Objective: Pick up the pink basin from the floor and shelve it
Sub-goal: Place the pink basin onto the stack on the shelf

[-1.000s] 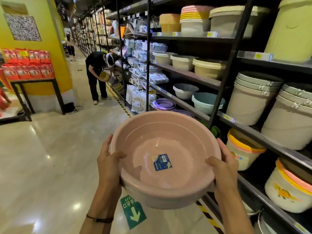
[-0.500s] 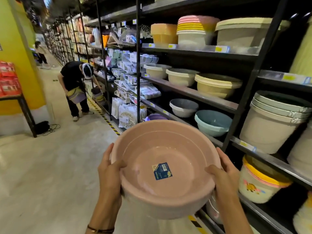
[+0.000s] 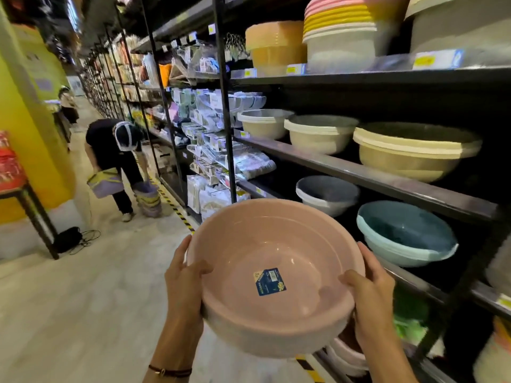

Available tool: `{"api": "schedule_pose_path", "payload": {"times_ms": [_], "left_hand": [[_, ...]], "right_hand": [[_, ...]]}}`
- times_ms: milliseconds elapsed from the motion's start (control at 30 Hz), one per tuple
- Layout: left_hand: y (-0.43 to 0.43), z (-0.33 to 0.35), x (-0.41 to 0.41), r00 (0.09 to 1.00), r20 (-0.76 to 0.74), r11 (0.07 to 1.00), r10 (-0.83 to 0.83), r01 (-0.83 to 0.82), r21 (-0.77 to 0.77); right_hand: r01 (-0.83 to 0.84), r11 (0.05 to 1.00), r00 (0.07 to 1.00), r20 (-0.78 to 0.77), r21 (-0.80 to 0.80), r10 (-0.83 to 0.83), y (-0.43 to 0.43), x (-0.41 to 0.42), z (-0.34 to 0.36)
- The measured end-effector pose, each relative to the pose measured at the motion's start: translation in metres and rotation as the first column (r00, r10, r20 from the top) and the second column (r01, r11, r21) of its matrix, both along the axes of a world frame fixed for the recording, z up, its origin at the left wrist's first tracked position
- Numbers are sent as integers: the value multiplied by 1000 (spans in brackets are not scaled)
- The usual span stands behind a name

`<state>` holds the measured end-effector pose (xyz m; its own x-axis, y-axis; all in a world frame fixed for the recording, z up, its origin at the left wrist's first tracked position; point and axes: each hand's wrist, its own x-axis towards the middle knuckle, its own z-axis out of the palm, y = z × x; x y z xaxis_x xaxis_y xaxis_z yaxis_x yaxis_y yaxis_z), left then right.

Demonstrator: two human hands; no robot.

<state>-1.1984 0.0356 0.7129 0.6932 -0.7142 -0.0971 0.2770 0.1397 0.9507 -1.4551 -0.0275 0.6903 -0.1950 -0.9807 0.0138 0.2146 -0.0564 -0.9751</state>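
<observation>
Left grip and right grip clasping opposite rims of round pink plastic basin, thumbs hooking inside. Basin seeming light, stiff, slippery; rim lip offering surest hold.

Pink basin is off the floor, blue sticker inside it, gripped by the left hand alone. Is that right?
Not alone: the head view shows the left hand gripping one side of the rim of the pink basin and the right hand gripping the other. The rest holds: it is off the floor, blue sticker inside.
</observation>
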Motion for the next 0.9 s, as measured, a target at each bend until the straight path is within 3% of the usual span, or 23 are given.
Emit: {"api": "schedule_pose_path", "payload": {"times_ms": [367,600,900], "left_hand": [[-186,-8,83,999,-21,998,-40,40,39],[-313,-37,159,988,-45,988,-147,149,45],[-479,-24,260,948,-16,947,-317,318,47]], "right_hand": [[50,999,996,-74,15,-49,-160,77,-8],[184,983,973,-143,22,-179,-256,151,-22],[353,936,926,-150,9,-347,-370,255,-15]]}}
